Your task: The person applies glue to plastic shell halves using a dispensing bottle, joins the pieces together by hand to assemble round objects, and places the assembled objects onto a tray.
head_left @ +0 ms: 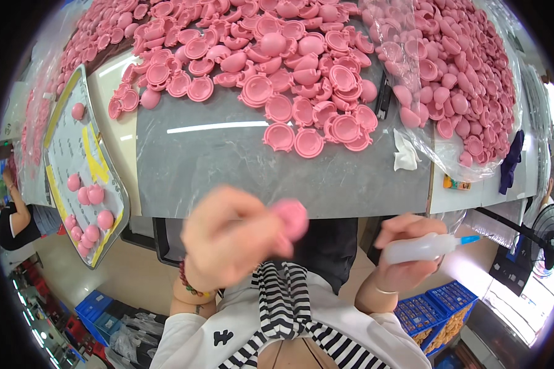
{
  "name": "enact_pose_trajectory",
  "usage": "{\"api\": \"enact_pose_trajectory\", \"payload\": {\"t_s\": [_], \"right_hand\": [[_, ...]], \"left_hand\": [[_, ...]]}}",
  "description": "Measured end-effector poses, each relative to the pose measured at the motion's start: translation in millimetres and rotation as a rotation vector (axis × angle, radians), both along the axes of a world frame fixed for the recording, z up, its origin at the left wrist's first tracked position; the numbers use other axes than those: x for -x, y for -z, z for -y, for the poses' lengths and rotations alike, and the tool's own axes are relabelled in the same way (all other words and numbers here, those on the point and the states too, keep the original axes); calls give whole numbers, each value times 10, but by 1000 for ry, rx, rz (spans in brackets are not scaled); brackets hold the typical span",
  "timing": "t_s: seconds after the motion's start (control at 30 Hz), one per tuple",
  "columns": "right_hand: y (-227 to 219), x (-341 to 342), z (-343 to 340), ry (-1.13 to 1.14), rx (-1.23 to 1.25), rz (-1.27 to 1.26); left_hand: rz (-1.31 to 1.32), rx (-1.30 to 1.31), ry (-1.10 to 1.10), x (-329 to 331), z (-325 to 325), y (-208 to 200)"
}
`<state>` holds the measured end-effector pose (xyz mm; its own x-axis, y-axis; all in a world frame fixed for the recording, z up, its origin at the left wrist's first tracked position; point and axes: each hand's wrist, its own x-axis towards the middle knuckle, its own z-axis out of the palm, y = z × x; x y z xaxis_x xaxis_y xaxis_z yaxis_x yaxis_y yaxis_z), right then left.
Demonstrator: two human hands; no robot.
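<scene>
My left hand (228, 237), a little blurred, pinches a pink plastic half-shell (292, 219) just off the table's front edge. To its right, my right hand (407, 252) is wrapped round a white squeeze bottle (420, 247) with a blue nozzle, which points to the right. The two hands are apart. Beyond them, a large heap of pink half-shells (271, 46) spreads over the grey tabletop (228, 166); the nearest shells lie with their hollow sides up.
A tray (114, 178) with several pink balls (91, 195) stands at the left. On the right lie a clear plastic bag of pink shells (455, 80), a white scrap (405, 152) and a dark cloth (511, 163). Blue crates (452, 301) stand below; another person (18, 215) is at far left.
</scene>
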<state>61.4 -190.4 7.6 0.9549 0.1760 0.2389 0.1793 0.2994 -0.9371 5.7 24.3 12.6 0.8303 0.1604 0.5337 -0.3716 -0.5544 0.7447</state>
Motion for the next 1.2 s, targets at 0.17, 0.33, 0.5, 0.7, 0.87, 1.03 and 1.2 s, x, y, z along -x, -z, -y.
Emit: {"api": "enact_pose_trajectory", "payload": {"t_s": [0.17, 0.33, 0.5, 0.7, 0.87, 1.03, 1.2], "right_hand": [[-68, 18, -266, -506, -237, -239], [164, 59, -364, -471, -288, -22], [-53, 1, -374, 48, -16, 45], [-138, -213, -228, -80, 108, 678], [-283, -77, -263, -129, 319, 764], [-309, -57, -311, -123, 335, 775], [-315, -47, -315, -120, 384, 762]], "left_hand": [[-1, 17, 236, -55, 229, 135], [-187, 807, 272, 39, 381, 113], [-256, 1219, 570, 80, 275, 189], [-301, 1419, 617, 79, 272, 133], [-238, 1268, 592, 101, 258, 229], [-257, 1303, 587, 99, 259, 210], [-252, 1321, 593, 103, 254, 206]]}}
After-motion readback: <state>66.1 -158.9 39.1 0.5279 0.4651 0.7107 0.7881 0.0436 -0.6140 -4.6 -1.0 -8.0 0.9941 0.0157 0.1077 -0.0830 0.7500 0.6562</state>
